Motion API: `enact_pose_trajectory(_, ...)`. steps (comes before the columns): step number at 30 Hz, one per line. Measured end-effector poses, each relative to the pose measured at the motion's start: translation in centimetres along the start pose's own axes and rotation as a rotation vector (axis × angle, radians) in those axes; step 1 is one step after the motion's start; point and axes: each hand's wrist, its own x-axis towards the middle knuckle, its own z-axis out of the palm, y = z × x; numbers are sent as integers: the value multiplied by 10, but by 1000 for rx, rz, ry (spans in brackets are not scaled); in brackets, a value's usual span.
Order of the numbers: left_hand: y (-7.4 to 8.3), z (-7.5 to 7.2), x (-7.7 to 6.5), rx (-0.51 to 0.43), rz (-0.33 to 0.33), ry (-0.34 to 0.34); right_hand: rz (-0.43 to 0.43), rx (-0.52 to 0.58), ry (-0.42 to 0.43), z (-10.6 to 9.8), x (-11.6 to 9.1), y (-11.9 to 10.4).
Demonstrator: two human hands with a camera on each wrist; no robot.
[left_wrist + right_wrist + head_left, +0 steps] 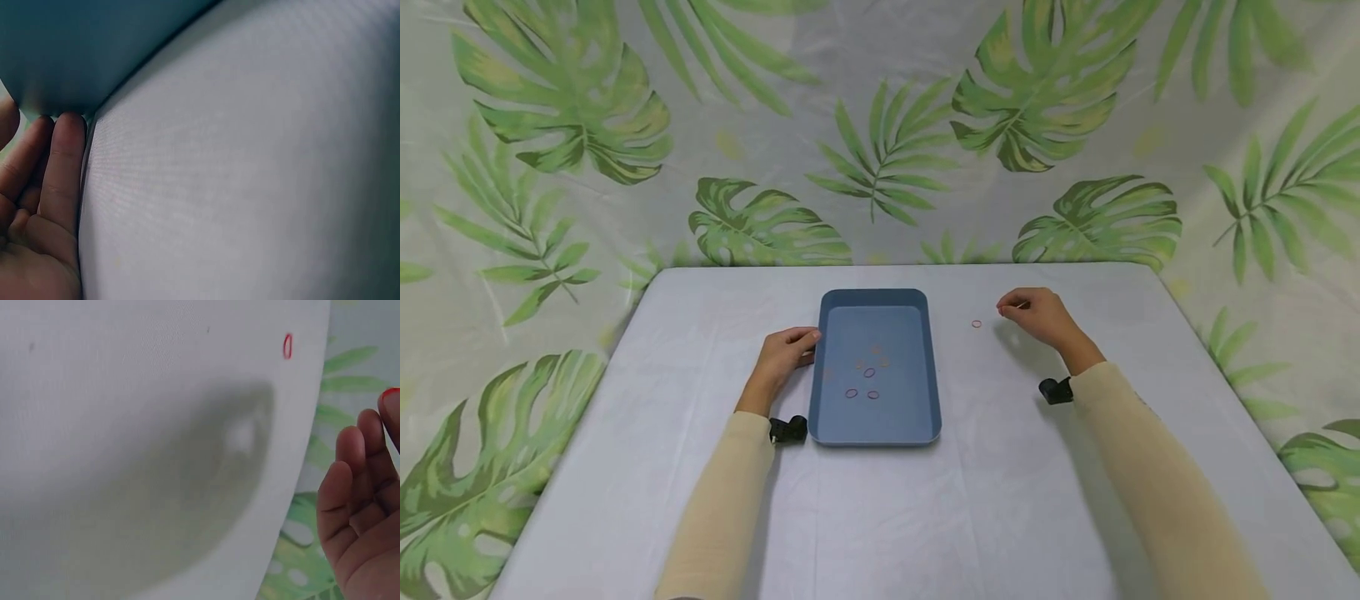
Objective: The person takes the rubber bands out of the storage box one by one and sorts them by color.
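A blue tray (874,429) lies flat on the white table, with several thin red and orange rubber bands inside, one of them a darker red band (869,373). At its left side my left hand (782,360) holds the edge, thumb at the rim and fingertips against the outer wall (69,56). Right of the tray, my right hand (1037,317) is raised above the table and pinches a small red rubber band (391,392), mostly hidden by the fingers. Near those fingertips, a single red rubber band (976,324) lies on the tabletop.
The white-covered table (985,517) ends at a straight back edge, just behind the tray. A leaf-print cloth (880,167) hangs behind it and shows along both sides. Black wrist cameras (788,430) sit at both wrists.
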Motion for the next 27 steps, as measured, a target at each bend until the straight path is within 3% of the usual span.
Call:
enact_pose_trajectory(13,1,1,0,-1,-2,6,121,-85,-28,-1,11,25)
enact_pose_trajectory(20,1,0,1,-1,-1,-2,213,-43,-26,9,16,26)
enact_pose_trajectory(27,1,0,-1,-13,-2,-2,211,-66,-5,15,17,28)
